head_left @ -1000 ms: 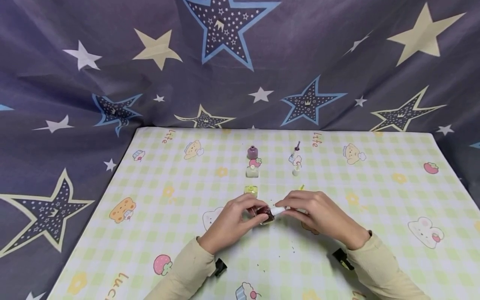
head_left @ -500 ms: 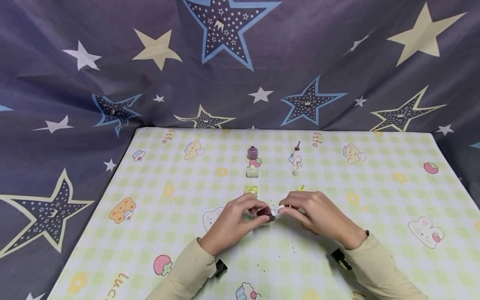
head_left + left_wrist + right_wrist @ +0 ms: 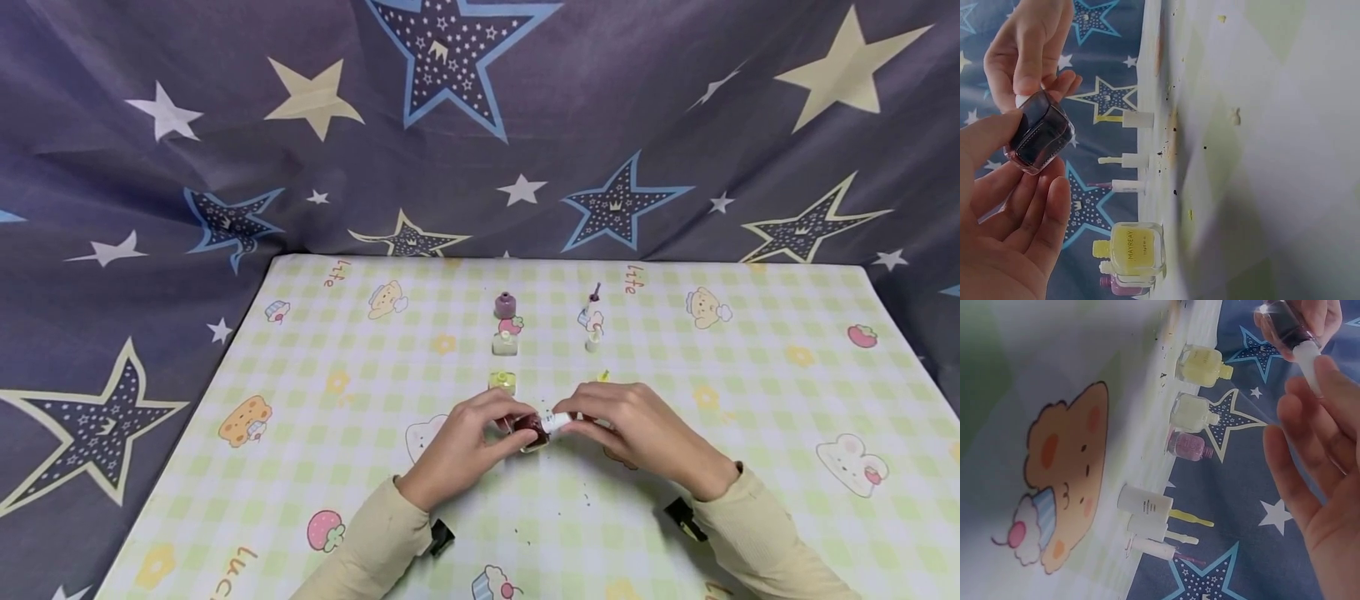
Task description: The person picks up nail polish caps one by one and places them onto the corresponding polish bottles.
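My left hand (image 3: 468, 442) holds a dark red nail polish bottle (image 3: 531, 435) between thumb and fingers, tilted above the table. With thumb and fingertips, my right hand (image 3: 645, 429) pinches its white cap (image 3: 1307, 362), which sits at the bottle's neck. Whether the cap is fully tight cannot be told. Beyond my left hand stand uncapped polish bottles: yellow (image 3: 1200, 365), pale whitish (image 3: 1191, 412) and purple (image 3: 1188, 446). Their white caps stand brush-up in a second row: the yellow-brush cap (image 3: 1144, 501), the pale-brush cap (image 3: 1147, 526) and the purple-brush cap (image 3: 1154, 547).
A checked tablecloth (image 3: 750, 433) with printed cartoon figures covers the table. Small dark and yellow crumbs (image 3: 1174, 129) lie scattered on it near my hands. Behind the table hangs a dark curtain (image 3: 525, 217) with stars.
My right fingers and wrist have shifted slightly back and forth around the cap, and the cap's printed side has turned. My left hand and the standing bottles have stayed put.
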`<move>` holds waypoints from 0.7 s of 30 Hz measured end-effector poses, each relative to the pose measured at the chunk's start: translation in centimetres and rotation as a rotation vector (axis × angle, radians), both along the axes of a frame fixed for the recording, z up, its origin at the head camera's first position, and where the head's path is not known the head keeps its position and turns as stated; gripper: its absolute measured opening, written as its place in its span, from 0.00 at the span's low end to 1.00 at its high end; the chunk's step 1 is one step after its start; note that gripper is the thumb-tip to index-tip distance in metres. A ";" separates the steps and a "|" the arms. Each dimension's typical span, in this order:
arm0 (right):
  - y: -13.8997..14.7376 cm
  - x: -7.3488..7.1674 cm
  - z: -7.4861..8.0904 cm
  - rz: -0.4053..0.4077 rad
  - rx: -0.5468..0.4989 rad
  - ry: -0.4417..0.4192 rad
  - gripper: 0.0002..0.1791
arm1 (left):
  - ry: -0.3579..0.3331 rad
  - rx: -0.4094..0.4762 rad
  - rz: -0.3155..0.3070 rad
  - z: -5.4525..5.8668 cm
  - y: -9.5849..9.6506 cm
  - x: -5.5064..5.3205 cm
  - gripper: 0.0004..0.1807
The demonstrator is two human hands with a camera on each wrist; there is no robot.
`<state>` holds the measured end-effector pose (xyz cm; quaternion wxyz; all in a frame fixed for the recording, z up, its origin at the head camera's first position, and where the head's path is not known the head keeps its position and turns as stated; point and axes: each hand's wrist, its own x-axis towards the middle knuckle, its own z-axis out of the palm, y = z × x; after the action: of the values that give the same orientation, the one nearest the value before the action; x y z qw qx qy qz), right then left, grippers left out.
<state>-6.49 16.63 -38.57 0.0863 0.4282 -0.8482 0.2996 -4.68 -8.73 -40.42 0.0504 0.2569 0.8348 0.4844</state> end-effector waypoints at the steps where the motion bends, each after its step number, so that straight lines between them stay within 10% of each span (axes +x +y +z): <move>1: 0.0 0.0 0.0 -0.003 -0.001 0.009 0.06 | 0.003 0.000 0.001 0.0 0.0 0.0 0.12; 21: -0.4 0.0 -0.4 -0.047 -0.013 -0.038 0.04 | 0.079 -0.045 0.022 -0.2 0.3 0.0 0.10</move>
<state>-6.45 16.22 -38.98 0.0800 0.4017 -0.8577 0.3108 -4.69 -8.39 -40.59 0.0177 0.2657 0.8494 0.4556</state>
